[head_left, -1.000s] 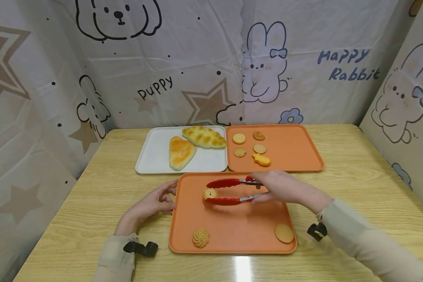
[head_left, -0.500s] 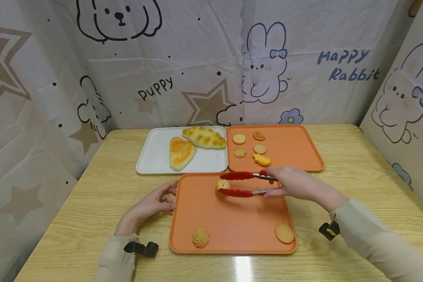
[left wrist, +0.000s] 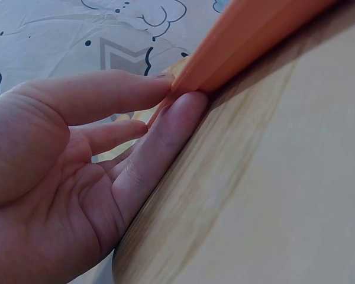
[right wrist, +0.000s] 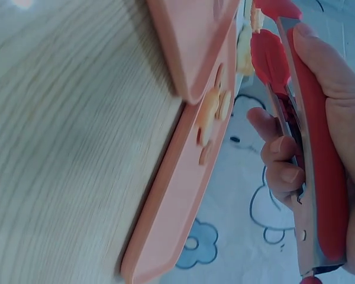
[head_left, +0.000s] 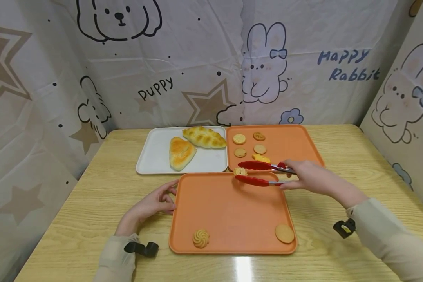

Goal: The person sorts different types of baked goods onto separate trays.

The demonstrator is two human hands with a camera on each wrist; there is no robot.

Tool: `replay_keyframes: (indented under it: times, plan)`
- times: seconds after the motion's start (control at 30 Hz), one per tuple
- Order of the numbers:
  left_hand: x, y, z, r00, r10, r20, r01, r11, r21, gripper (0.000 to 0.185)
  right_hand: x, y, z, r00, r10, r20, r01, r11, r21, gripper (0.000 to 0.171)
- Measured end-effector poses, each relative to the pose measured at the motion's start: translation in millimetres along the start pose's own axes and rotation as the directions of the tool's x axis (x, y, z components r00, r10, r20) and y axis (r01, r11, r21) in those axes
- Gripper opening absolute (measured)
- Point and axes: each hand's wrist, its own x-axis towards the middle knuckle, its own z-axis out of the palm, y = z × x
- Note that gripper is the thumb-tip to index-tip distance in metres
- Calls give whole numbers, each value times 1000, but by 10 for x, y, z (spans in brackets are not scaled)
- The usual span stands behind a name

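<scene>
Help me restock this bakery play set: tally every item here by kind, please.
Trays: 3 (near orange, far orange, white)
Breads: 2
Biscuits: 8, including one in the tongs
Red tongs: 1
Total: 14

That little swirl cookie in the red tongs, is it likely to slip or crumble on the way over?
The swirl cookie sits at the very tips of the red tongs, so it could slip if the right hand eases its grip. It looks small and probably light. Its ridged surface may help the tips hold; whether it is brittle cannot be told.
</scene>
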Motion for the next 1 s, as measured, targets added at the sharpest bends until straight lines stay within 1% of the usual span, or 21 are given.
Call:
replay_keyframes:
  times: [0.23,0.43,0.53,0.63,0.8,0.87,1.0]
  plan:
    - [-8,3,4,1000,-4,-9,4,1000,-7,80,-43,161,-33,999,43,-32,-43,999,-17,55]
    - [-8,9,9,1000,-2,-5,2,1000,-13,80,-59,290,-28,994,105,-15,-105,994,3,51]
    - [-9,7,9,1000,-3,-3,3,1000,-15,80,-69,359,-34,991,130,-21,-130,991,7,49]
    - [-10,1,8,1000,-4,-3,4,1000,-18,80,-81,429,-44,987,158,-23,-158,987,10,51]
    - [-9,-2,10,1000,-3,-1,3,1000,-6,80,-103,533,-71,978,208,0,-208,978,14,60]
    - [-9,-1,10,1000,-3,-1,3,1000,-5,80,-104,567,-88,975,221,-3,-221,975,10,62]
    - [-11,-2,6,1000,0,-1,0,1000,-15,79,-85,623,-116,969,248,-8,-249,969,-4,63]
